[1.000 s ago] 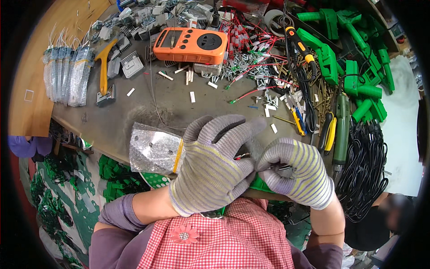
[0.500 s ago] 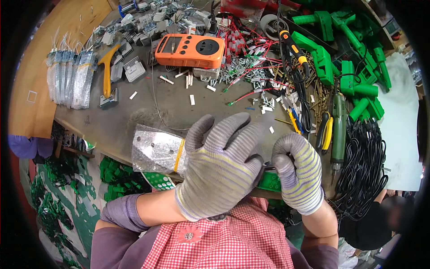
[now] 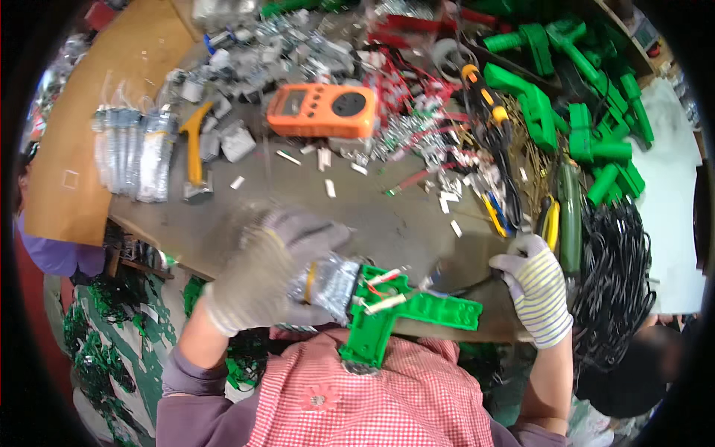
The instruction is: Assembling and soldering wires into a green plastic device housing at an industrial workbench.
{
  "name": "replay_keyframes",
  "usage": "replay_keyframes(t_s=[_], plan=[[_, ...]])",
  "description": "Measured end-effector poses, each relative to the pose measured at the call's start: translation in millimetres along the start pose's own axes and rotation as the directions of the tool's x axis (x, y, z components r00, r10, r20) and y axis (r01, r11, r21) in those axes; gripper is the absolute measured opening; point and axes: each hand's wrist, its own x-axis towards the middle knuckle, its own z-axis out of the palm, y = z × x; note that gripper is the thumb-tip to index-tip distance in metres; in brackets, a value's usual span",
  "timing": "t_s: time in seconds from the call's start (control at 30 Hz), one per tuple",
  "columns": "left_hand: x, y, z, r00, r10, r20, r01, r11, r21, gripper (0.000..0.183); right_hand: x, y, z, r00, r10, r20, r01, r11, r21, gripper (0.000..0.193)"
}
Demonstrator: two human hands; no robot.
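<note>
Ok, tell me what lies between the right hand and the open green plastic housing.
In the head view, a dark cord lies between the right hand and the open green plastic housing.

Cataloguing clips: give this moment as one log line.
left hand: at silvery packet | right hand: at black cord | green housing: open, red wire inside

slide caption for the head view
Gloved left hand holding a plastic-wrapped bundle beside an open green housing; right hand near a dark cord.
</note>
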Motion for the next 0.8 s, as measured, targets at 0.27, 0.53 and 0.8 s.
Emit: replay_keyframes(t_s=[0.27,0.53,0.8], plan=[[-12,6,40,0.978,-0.209,0.02,0.209,0.978,0.014,0.085,24,44,16,0.976,-0.071,-0.204,0.051,0.993,-0.103,0.03],[3,-73,-20,0.769,-0.381,-0.514,0.436,0.9,-0.013,0.028,-16,-31,12,0.917,0.116,-0.381,-0.091,0.992,0.084,0.025],[32,-122,-27,0.84,-0.408,-0.357,0.541,0.68,0.495,0.031,12,-121,-57,0.966,-0.161,-0.2,0.257,0.602,0.756,0.06]])
